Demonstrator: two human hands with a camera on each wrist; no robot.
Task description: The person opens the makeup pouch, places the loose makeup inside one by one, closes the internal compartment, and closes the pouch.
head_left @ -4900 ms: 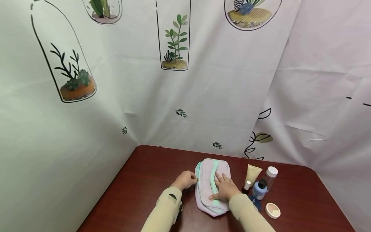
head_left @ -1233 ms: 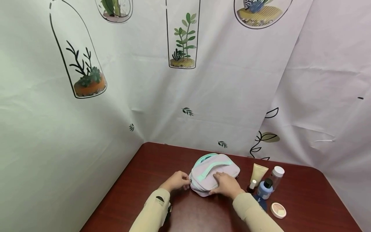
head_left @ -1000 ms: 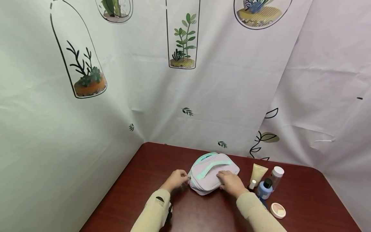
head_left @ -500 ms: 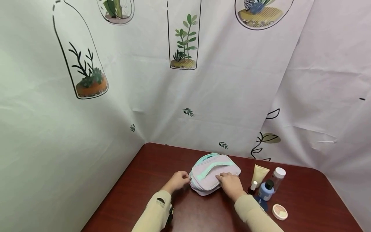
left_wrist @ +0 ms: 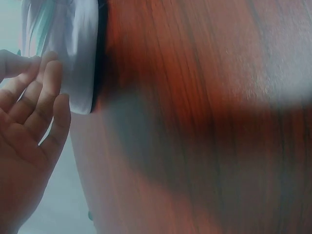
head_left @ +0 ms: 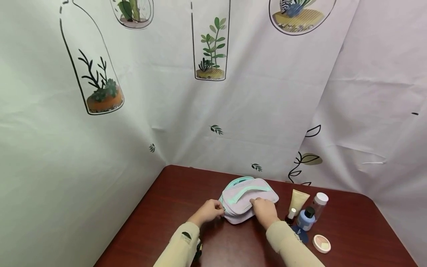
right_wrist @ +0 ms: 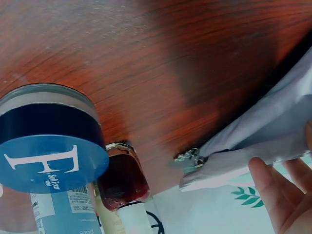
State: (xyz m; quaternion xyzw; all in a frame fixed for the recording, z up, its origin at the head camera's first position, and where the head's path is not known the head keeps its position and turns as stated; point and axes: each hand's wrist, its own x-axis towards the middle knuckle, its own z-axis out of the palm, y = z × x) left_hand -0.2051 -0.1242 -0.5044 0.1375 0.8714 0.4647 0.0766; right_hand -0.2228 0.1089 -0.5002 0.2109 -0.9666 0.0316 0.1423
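A lilac toiletry bag point(head_left: 245, 202) with a mint-green handle and trim lies on the table, its zip parted along the far left side. My left hand point(head_left: 210, 211) is at the bag's near left corner, thumb and forefinger pinching the zipper pull, which the fingertips mostly hide. In the left wrist view those fingertips point(left_wrist: 46, 61) meet against the bag's side. My right hand point(head_left: 265, 211) grips the bag's near right edge. The right wrist view shows its thumb point(right_wrist: 263, 178) on the lilac fabric, with a metal zip pull point(right_wrist: 190, 157) dangling at the bag's corner.
Right of the bag stand a cream tube point(head_left: 298, 199), a clear bottle with white cap point(head_left: 321, 200), a blue bottle with black cap point(head_left: 306, 219) and a dark red small bottle point(right_wrist: 124, 180). A blue-lidded jar point(right_wrist: 48, 141) and round palette point(head_left: 321, 244) lie nearer.
Since the earliest frame the bag has turned clockwise and its zip gap shows wider. Lately my left hand has slid slightly right and nearer along the corner; my right fingers have curled onto the near edge.
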